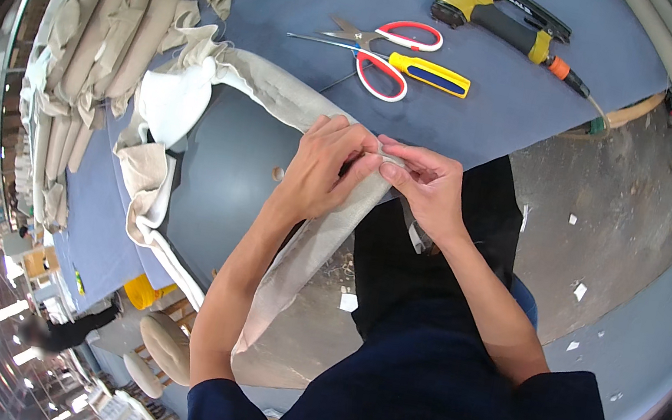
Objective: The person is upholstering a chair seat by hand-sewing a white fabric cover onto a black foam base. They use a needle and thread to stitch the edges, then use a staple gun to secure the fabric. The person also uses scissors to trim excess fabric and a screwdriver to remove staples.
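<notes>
Beige fabric [333,225] is bordering a dark grey panel [226,157] at the edge of the blue-grey desk [500,117]. Left hand [326,164] and right hand [429,190]: each grip is pinching the fabric at the panel's right-hand corner. Scissors [370,40], a yellow-handled screwdriver [436,76] and a staple gun [510,28] are lying beyond.

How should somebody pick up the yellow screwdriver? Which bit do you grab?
Grab the screwdriver by its fat yellow-and-blue handle, probably from above or from the picture's right. The handle's right end sticks out freely, while the thin shaft crosses the scissors.
</notes>
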The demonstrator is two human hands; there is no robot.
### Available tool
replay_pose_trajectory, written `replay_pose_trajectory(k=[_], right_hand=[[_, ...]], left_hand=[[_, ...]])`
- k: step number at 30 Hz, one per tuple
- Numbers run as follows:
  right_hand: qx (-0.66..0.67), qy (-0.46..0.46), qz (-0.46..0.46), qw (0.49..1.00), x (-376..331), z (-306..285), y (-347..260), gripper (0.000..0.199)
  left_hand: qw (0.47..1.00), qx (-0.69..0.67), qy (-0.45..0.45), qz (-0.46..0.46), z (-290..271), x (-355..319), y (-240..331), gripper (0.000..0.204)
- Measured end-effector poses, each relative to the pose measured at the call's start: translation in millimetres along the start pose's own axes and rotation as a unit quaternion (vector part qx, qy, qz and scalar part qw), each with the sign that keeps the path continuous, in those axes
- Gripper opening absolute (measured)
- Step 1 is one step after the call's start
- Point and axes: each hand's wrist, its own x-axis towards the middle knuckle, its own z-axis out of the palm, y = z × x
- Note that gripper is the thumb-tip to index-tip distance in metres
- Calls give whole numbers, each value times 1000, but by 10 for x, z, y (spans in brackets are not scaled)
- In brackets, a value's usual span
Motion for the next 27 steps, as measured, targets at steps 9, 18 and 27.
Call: replay_pose_trajectory(k=[9,18,27], right_hand=[[-19,22,-24,999,-47,40,51,27],[-106,39,-72,991,-48,119,121,42],[-106,53,-44,992,-27,110,106,40]], left_hand=[[990,-79,-9,-113,17,2,-42,23],[993,-49,64,-88,108,14,-29,22],[995,-17,75,-69,176,34,-82,23]])
